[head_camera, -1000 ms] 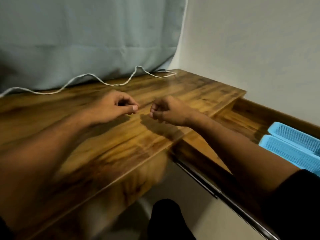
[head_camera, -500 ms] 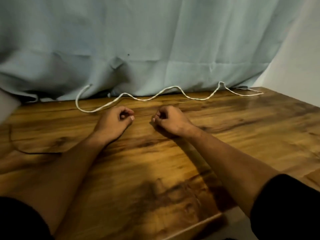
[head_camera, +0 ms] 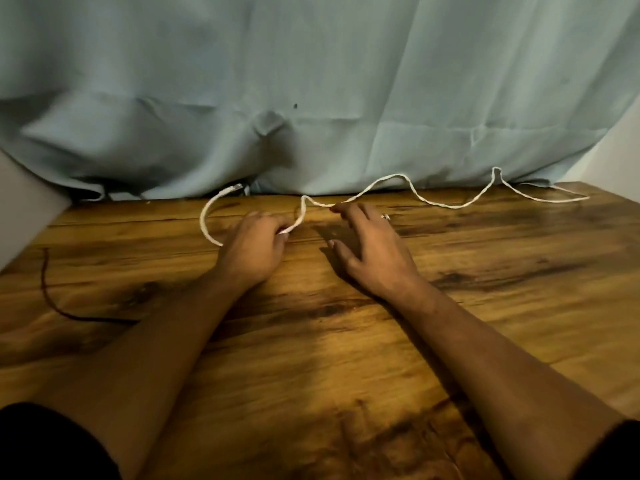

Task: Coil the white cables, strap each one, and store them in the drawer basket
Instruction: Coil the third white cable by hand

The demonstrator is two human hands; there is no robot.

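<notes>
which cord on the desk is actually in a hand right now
The white cable: the left hand pinches it. The thin dark cord lies untouched, far left.

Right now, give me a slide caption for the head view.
Left hand pinches white cable on wooden desk; right hand open beside it.

Dim, warm light here; my right hand (head_camera: 374,258) throws a soft shadow leftward on the worktop (head_camera: 502,306), everything slightly blurred, edges bowing.
</notes>
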